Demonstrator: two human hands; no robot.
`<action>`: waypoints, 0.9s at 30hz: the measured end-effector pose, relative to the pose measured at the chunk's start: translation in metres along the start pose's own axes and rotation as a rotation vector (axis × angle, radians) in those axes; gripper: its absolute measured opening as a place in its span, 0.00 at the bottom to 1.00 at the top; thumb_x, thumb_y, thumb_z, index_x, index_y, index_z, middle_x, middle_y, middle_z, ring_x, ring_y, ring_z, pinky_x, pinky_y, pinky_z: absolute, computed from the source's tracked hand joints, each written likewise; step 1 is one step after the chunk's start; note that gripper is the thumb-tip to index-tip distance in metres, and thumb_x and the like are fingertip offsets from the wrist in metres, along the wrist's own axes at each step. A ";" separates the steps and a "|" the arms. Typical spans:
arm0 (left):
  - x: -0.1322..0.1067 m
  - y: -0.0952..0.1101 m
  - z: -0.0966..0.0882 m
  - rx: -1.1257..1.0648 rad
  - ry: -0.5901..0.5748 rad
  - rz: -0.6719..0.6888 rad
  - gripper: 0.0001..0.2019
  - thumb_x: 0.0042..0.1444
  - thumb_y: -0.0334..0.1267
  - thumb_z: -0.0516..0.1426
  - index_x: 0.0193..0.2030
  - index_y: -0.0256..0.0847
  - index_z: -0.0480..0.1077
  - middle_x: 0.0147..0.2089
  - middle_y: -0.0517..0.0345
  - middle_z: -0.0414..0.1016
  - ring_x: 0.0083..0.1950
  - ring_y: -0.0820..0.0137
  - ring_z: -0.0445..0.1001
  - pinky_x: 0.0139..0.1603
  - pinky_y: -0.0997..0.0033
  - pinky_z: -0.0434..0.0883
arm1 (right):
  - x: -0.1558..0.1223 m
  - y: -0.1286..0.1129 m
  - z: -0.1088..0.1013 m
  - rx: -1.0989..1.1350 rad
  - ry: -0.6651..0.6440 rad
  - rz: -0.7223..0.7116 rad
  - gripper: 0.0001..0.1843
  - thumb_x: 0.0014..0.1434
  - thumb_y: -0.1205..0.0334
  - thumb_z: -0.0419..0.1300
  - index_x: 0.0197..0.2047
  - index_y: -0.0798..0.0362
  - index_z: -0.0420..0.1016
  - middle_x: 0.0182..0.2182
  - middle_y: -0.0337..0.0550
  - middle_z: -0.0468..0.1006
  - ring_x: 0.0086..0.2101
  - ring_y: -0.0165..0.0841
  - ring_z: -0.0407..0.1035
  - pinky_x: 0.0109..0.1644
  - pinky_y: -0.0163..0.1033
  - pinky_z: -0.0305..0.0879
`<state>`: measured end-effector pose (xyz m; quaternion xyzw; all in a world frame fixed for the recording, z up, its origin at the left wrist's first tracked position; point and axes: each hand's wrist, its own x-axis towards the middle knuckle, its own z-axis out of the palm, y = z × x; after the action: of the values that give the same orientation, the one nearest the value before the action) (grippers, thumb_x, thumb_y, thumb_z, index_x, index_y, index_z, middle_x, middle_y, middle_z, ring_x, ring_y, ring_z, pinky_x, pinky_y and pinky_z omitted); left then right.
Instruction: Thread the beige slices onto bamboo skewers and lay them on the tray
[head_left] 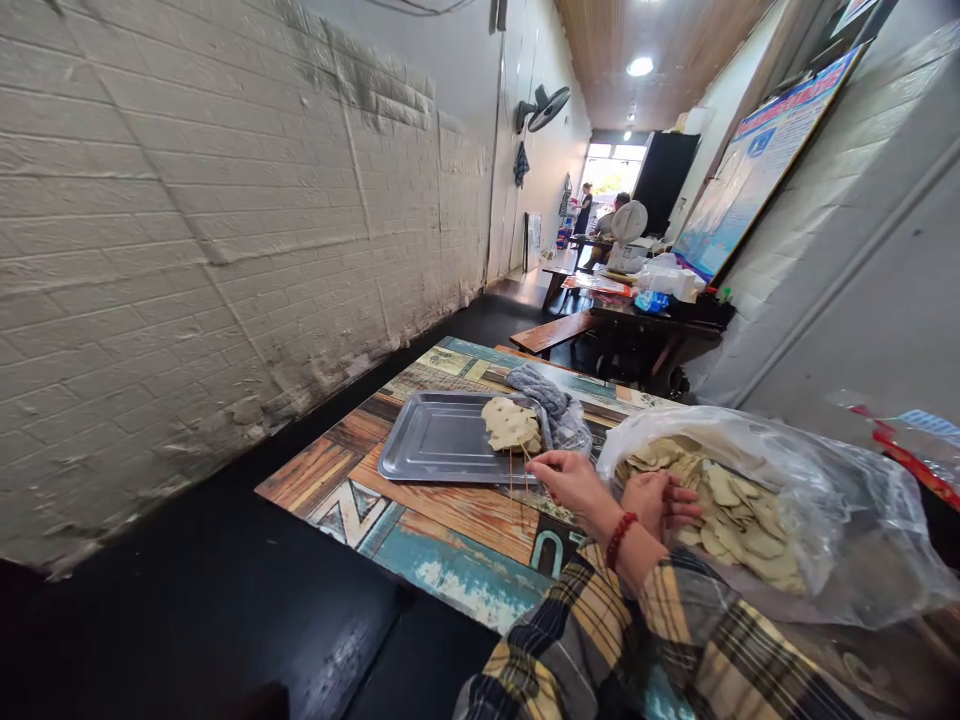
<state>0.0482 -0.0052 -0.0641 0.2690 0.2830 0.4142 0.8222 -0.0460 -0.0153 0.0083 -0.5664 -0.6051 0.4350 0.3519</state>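
Observation:
My arms cross in front of me. My right hand (574, 484), with a red bead bracelet on its wrist, reaches left to the near right corner of a metal tray (431, 440). Its fingertips are pinched at a thin wooden skewer (526, 486). A stack of pale, thin slices (511, 424), which look like potato, lies at the tray's right end, with skewer ends sticking out towards me. My left hand (658, 503) passes behind the right wrist to the clear plastic bag (840, 500). Its fingers are apart beside the loose slices (739, 515) in the bag; part of its palm is hidden.
A grey cloth (538, 385) and crumpled plastic lie behind the tray on the patterned table (435, 510). Further off stand a wooden bench (553, 333) and a cluttered table with a scale (628, 222). People are at the far end. A brick-patterned wall (225, 200) runs along the left.

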 end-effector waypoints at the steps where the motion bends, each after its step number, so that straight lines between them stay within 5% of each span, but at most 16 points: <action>1: -0.001 0.001 0.000 0.006 0.002 0.002 0.12 0.65 0.43 0.50 0.35 0.43 0.71 0.36 0.44 0.79 0.35 0.60 0.79 0.48 0.57 0.74 | 0.005 0.000 0.008 0.016 -0.008 0.031 0.10 0.54 0.59 0.62 0.27 0.56 0.80 0.13 0.32 0.68 0.15 0.26 0.60 0.19 0.30 0.55; 8: 0.003 0.000 -0.004 -0.053 -0.036 -0.035 0.12 0.63 0.46 0.54 0.36 0.40 0.71 0.41 0.35 0.79 0.31 0.63 0.79 0.37 0.64 0.73 | 0.016 -0.006 0.034 0.051 -0.099 0.176 0.09 0.52 0.72 0.61 0.21 0.55 0.74 0.13 0.31 0.69 0.15 0.24 0.65 0.17 0.26 0.61; 13: 0.011 -0.006 -0.010 -0.054 -0.079 -0.019 0.14 0.65 0.50 0.53 0.35 0.43 0.72 0.41 0.35 0.78 0.32 0.64 0.79 0.36 0.62 0.70 | 0.014 -0.006 0.044 0.049 -0.082 0.204 0.06 0.52 0.75 0.62 0.30 0.54 0.74 0.12 0.28 0.69 0.15 0.24 0.67 0.17 0.25 0.63; 16: 0.011 -0.008 -0.011 -0.062 -0.110 -0.004 0.14 0.64 0.51 0.55 0.36 0.43 0.71 0.40 0.36 0.77 0.32 0.63 0.78 0.35 0.61 0.70 | 0.015 -0.006 0.047 0.032 -0.060 0.197 0.09 0.53 0.76 0.62 0.35 0.54 0.75 0.12 0.26 0.68 0.15 0.24 0.66 0.17 0.24 0.62; 20: 0.006 -0.004 -0.007 -0.044 -0.072 -0.016 0.14 0.67 0.47 0.53 0.37 0.41 0.71 0.39 0.38 0.76 0.29 0.67 0.77 0.34 0.64 0.68 | 0.012 -0.018 0.042 0.001 -0.063 0.110 0.08 0.53 0.77 0.63 0.30 0.54 0.76 0.16 0.31 0.72 0.18 0.25 0.69 0.22 0.26 0.63; 25: -0.007 0.013 0.006 -0.024 -0.017 -0.034 0.11 0.68 0.39 0.51 0.37 0.38 0.70 0.35 0.45 0.77 0.29 0.70 0.75 0.36 0.67 0.68 | -0.046 -0.062 0.030 0.043 -0.067 -0.044 0.06 0.60 0.66 0.63 0.32 0.50 0.81 0.27 0.34 0.80 0.28 0.26 0.74 0.29 0.26 0.67; 27: -0.015 0.022 0.011 -0.009 -0.005 -0.046 0.11 0.68 0.38 0.51 0.36 0.38 0.70 0.33 0.48 0.77 0.28 0.71 0.75 0.36 0.69 0.68 | -0.083 -0.079 0.028 0.202 -0.308 -0.159 0.11 0.66 0.57 0.59 0.38 0.49 0.83 0.30 0.33 0.81 0.28 0.25 0.74 0.30 0.26 0.69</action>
<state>0.0370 -0.0090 -0.0379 0.2600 0.2850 0.3958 0.8334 -0.0921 -0.0991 0.0762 -0.4054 -0.6478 0.5460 0.3434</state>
